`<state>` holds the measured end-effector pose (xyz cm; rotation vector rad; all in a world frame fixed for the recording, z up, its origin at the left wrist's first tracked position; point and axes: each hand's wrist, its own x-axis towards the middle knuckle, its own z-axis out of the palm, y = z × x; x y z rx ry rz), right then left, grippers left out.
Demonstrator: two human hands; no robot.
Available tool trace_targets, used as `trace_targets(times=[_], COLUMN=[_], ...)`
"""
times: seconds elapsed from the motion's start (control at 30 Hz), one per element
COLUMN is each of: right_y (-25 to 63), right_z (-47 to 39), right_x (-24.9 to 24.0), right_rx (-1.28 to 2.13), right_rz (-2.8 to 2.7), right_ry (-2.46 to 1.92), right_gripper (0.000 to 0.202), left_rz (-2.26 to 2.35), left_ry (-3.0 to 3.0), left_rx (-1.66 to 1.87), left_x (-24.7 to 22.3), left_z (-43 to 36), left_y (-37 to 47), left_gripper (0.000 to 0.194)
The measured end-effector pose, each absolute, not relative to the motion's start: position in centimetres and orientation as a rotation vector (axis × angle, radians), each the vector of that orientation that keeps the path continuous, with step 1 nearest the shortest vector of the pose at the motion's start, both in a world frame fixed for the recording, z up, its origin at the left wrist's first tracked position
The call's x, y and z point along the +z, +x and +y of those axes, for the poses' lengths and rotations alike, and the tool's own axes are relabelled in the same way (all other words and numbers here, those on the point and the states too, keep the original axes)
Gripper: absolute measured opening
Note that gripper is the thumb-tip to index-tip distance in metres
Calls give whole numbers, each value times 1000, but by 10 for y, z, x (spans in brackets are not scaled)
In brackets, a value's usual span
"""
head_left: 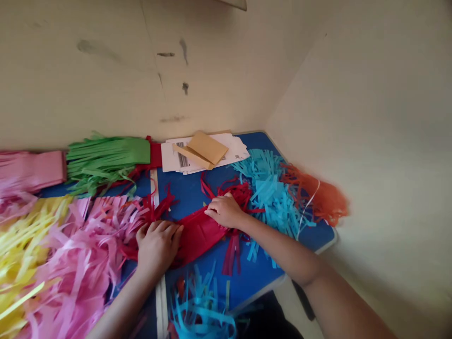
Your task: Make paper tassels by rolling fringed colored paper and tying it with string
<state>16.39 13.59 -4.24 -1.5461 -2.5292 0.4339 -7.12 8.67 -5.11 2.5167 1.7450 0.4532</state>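
Observation:
A red paper piece with cut fringe at both ends lies slanted across the blue table. My left hand rests on its left end, fingers bent over the paper beside the red strips. On its right end is my right hand, fingers curled down at the red fringe. What lies beneath the fingertips of both hands is hidden. Light blue fringed paper is just right of my right hand, and pink fringed paper spreads left of my left hand.
Green fringe, white printed sheets and a folded brown paper lie along the wall. Yellow fringe is at the left, orange fringe at the right edge, more blue strips at the front.

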Motion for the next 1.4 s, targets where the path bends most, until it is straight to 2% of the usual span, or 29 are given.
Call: trace_targets(times=[0.4,0.5,0.57,0.63,0.73,0.87,1.1,1.4], right_y=[152,155,158,161,157,146,147,132], right_z=[142,137,132,126,123,129,131,135], right_x=[-46,-41,-37,-33,-34,-40,-33,-24], right_rx=[487,373,211,79,-36,-170,-16,-297], right_rz=[-2428,-2401,-2468,-2635,-2823,-2894,-2859,-3070], right_ry=[-1769,-1794,-1637,-1317,-990,-989,-1194,-771], right_gripper=[19,21,19,14,19,26,19,20], left_rz=[1831,1898,1814,1633,1492,1481,1543,1490], left_ry=[2538,2555,2669,2803,2869,2906,2925,2883], left_rx=[285,329,396,435,437,432,446,393], left_x=[-51,-48,-45,-41,-35,-29,-32,-30], left_z=[103,101,98,95,94,98,96,104], left_y=[-66,-65,-66,-65,-61,-49,-41,-44], left_gripper=[40,32,24,29,29,20,22,14])
